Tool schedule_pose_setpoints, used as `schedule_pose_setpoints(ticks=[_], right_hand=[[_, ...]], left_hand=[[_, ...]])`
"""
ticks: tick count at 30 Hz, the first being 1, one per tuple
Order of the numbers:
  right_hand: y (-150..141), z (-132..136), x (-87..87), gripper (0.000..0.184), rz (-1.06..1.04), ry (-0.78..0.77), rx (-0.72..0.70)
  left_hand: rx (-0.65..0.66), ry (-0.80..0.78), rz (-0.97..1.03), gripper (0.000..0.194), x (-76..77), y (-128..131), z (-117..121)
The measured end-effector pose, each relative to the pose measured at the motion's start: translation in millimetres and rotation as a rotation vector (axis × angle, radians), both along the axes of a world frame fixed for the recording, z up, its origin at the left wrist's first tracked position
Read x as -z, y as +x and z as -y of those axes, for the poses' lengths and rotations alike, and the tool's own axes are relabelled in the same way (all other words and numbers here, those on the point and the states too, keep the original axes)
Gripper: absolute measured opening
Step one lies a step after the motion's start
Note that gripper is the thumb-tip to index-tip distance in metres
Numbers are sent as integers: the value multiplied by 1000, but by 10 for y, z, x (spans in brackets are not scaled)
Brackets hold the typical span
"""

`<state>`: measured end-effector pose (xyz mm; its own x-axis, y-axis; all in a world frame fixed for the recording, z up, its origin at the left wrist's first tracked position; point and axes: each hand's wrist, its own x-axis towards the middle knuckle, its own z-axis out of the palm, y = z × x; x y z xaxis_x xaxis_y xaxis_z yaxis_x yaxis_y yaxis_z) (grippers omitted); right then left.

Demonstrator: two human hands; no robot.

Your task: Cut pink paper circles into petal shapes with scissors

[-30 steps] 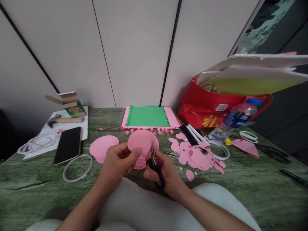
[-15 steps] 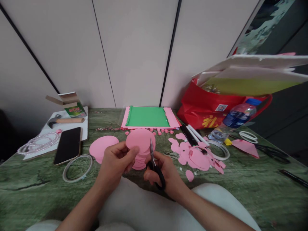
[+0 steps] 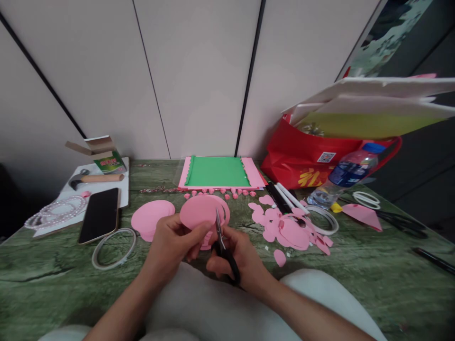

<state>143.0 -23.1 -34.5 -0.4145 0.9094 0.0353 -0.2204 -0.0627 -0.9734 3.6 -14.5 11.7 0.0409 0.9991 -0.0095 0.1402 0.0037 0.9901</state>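
Note:
Between thumb and fingers, my left hand [image 3: 174, 239] pinches a pink paper circle [image 3: 199, 211]. My right hand [image 3: 236, 253] grips black-handled scissors [image 3: 224, 253], whose blades point up and lie over the right part of that circle. Whether the blades have paper between them is hard to make out. Behind the held circle, more pink paper circles [image 3: 224, 208] lie on the table, mostly hidden by it and my hands. To the left of my left hand sits another pile of pink circles [image 3: 151, 215].
Pink paper scraps [image 3: 291, 232], a tape roll [image 3: 327, 220] and markers [image 3: 280, 199] lie to the right. Beyond them stand a red bag [image 3: 295, 156] and a water bottle [image 3: 346, 177]. Leftward are a phone [image 3: 99, 215], a hammer [image 3: 99, 178] and another tape roll [image 3: 113, 248]. Green paper [image 3: 218, 171] lies behind.
The held circle has shifted left and down and its face is tilted flatter. The scissors have moved slightly left and downward with my right hand, their blades now tilting left.

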Motion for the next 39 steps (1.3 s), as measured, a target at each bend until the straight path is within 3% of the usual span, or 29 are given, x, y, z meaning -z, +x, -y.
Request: schedule_pose_setpoints(ticks=[5,11,39], right_hand=[[4,-3,-73,48,-3,23,38],[14,-16,-35,50,-3,28,28],[25,-9,-84,37,-13,-36,55]], left_hand=[[63,-24,-49,23,-14,7,2],[64,-23,-35,22,-28,15,8],[62,23,11,23,46,-64,-12]])
